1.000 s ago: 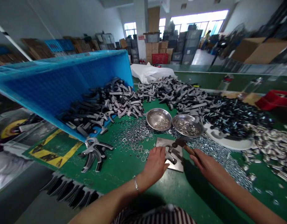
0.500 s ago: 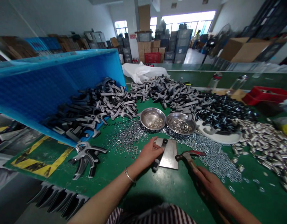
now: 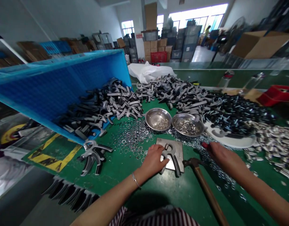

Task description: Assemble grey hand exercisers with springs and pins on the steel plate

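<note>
My left hand (image 3: 156, 158) is closed on a grey-and-black spring clamp (image 3: 174, 161), pressing it against a flat metal plate (image 3: 181, 149). A small metal pin or spring end stands near the top of the clamp. My right hand (image 3: 223, 155) is held to the right of the plate, fingers curled round a red-ended piece (image 3: 205, 145) whose kind I cannot make out. Below that hand lies a hammer (image 3: 207, 185), its head beside the plate's edge and its wooden handle pointing toward me. Another assembled clamp (image 3: 95, 155) rests at left.
A blue crate (image 3: 88, 70) spills clamp handles at left. Two metal bowls (image 3: 156, 114) of small parts stand behind the plate, among loose rings (image 3: 135, 141). Farther right are black screw-like parts (image 3: 238, 110), a white dish (image 3: 229, 139) and silver cylinders (image 3: 273, 138).
My right hand has let go of the hammer, which now lies on the table, and has moved up and right. The clamp under my left hand has turned, its legs now spread on the plate.
</note>
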The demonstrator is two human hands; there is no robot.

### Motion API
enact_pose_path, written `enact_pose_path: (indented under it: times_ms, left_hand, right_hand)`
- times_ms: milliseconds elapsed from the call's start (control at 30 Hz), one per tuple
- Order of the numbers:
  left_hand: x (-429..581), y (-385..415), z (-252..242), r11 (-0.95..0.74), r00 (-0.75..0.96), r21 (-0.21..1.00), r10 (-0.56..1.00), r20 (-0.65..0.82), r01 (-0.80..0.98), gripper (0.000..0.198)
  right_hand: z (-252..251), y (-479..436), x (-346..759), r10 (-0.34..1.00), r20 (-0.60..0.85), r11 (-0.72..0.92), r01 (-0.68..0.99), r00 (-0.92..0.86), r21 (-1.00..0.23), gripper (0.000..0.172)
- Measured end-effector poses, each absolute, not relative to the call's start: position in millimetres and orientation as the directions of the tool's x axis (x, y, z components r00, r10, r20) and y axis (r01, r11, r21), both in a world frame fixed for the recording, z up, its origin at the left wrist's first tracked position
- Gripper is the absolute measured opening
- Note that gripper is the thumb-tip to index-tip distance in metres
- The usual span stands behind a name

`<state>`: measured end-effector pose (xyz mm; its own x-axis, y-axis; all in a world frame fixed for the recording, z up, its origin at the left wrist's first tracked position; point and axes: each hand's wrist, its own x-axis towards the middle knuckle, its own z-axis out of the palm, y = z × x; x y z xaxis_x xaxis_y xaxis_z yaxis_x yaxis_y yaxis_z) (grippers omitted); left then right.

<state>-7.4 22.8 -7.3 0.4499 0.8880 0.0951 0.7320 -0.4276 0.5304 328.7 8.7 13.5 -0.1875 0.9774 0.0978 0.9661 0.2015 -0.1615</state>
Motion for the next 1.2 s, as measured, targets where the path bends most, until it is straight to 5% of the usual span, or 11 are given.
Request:
enact_pose_path:
  times_ms: [100, 167, 233, 767, 1033, 1100, 1200]
  left_hand:
    - [-9.5, 26.4, -8.3, -0.423, 0.455, 0.547, 0.887, 0.085, 0.723, 0.047]
    - [-11.8, 26.9, -9.3, -0.415, 0.449, 0.562, 0.889, 0.084, 0.716, 0.048]
    - [-13.9, 26.4, -10.7, -0.405, 0.442, 0.58, 0.893, 0.085, 0.706, 0.049]
    - [-13.7, 31.3, -20.0, -0.348, 0.425, 0.648, 0.904, 0.041, 0.678, 0.055]
    - [-14.8, 29.6, -17.9, -0.366, 0.438, 0.621, 0.898, 0.04, 0.693, 0.056]
    - [-15.1, 30.8, -13.9, -0.361, 0.449, 0.619, 0.894, 0.017, 0.697, 0.055]
    - [-14.3, 31.9, -9.6, -0.36, 0.457, 0.608, 0.89, -0.004, 0.707, 0.05]
  right_hand:
    - [33.8, 10.7, 288.1, 0.992, 0.129, 0.076, 0.819, -0.003, -0.569, 0.025]
    - [37.3, 12.8, 247.8, 0.998, 0.039, 0.008, 0.516, 0.049, -0.857, 0.028]
    - [30.5, 16.5, 209.7, 0.996, -0.007, -0.031, 0.267, 0.088, -0.963, 0.03]
    - [-3.8, 32.5, 171.0, 0.988, -0.087, -0.124, 0.325, 0.125, -0.937, 0.027]
    - [-12.6, 34.1, 162.3, 0.996, 0.058, -0.003, 0.693, 0.065, -0.721, 0.034]
    - [-5.1, 41.1, 156.8, 0.999, 0.047, 0.026, 0.582, 0.021, -0.813, 0.032]
    - [15.6, 54.8, 150.5, 0.999, -0.042, -0.039, 0.203, -0.011, -0.978, 0.034]
